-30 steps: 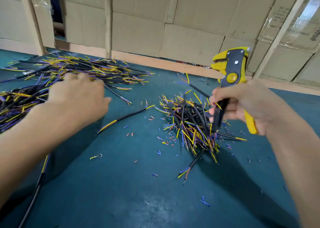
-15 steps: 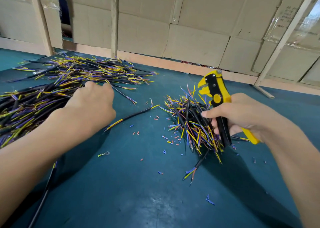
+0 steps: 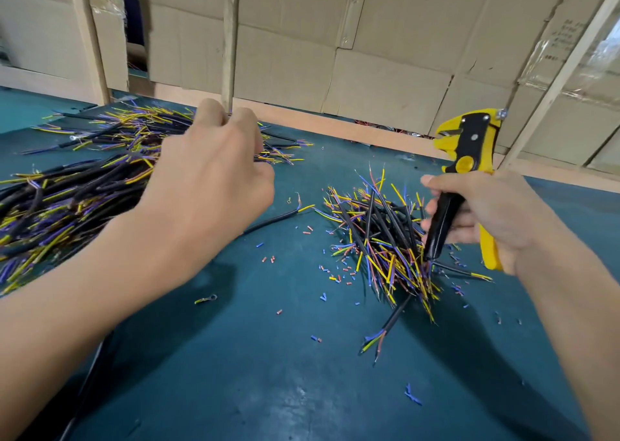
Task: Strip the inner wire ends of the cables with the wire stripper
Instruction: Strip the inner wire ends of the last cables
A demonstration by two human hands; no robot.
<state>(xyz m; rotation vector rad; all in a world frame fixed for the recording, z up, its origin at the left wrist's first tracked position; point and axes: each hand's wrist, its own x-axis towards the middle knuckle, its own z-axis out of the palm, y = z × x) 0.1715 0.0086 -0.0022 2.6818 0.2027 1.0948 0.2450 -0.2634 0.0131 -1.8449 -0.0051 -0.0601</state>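
Right hand [image 3: 496,216] clamped round the handles of the yellow-and-black wire stripper [image 3: 461,179], head raised and pointing up and away, well clear of the teal worktop [image 3: 235,356]. Left hand [image 3: 214,179] reached over the big heap of unstripped black cables [image 3: 67,189] at the left, fingers curled downward; whether anything was pinched could not be told, fingertips hidden behind the knuckles. Smaller pile of cables [image 3: 379,239] with splayed yellow, blue and red inner wires just left of the right hand. One loose cable [image 3: 278,219] between the two piles. Bits of coloured insulation [image 3: 339,271] scattered beside the smaller pile, cardboard wall [image 3: 369,54] behind
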